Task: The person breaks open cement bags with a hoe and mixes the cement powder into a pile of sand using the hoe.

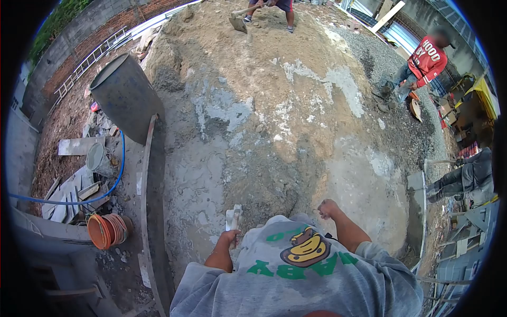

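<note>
My left hand [231, 237] is closed round the handle of a trowel [234, 214], whose pale, mortar-smeared blade points forward over wet grey mortar [264, 193]. To the right, my right hand [327, 208] is raised in front of my body with its fingers curled in; whether something small is in them is too small to tell. Between and beyond both hands, the mortar lies rough and lumpy, with a smoother grey patch [193, 179] on the left and another [359, 185] on the right.
A long board [154, 211] edges the left side, beside a dark drum [127, 95], an orange bucket [108, 231] and a blue hose [123, 158]. Ahead, a person holds a shovel [238, 24]. At right are a person in red [426, 61] and another in dark clothes [465, 177].
</note>
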`<control>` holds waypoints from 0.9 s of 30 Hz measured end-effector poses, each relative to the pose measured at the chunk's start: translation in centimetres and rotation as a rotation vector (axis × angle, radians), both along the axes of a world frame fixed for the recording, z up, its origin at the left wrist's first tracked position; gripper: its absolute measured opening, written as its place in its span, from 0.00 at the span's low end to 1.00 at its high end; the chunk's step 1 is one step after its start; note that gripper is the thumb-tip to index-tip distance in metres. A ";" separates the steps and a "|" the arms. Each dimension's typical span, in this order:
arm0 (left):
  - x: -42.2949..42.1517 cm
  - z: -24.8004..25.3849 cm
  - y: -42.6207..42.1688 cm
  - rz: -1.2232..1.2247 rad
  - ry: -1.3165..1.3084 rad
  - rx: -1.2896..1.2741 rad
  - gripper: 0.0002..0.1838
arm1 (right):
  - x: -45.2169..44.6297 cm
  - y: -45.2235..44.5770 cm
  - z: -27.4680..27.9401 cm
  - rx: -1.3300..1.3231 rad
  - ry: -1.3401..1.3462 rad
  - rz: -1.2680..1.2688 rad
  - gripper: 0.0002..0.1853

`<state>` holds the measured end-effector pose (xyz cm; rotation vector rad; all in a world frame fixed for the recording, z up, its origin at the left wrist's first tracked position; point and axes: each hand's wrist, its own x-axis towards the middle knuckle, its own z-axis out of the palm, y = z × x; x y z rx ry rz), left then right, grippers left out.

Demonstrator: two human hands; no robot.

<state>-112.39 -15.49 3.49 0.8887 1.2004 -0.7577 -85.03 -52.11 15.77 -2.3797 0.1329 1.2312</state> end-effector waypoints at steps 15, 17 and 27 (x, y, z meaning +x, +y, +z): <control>0.4 1.6 0.1 -0.080 0.018 0.037 0.14 | -0.3 -2.6 -7.3 0.084 0.088 0.052 0.04; 0.5 1.9 0.1 -0.084 0.014 0.059 0.14 | -0.2 -2.3 -5.8 0.042 0.115 0.215 0.03; 0.0 2.5 0.7 -0.326 -0.401 0.118 0.14 | 1.1 -1.7 0.8 -0.011 -0.151 -0.137 0.11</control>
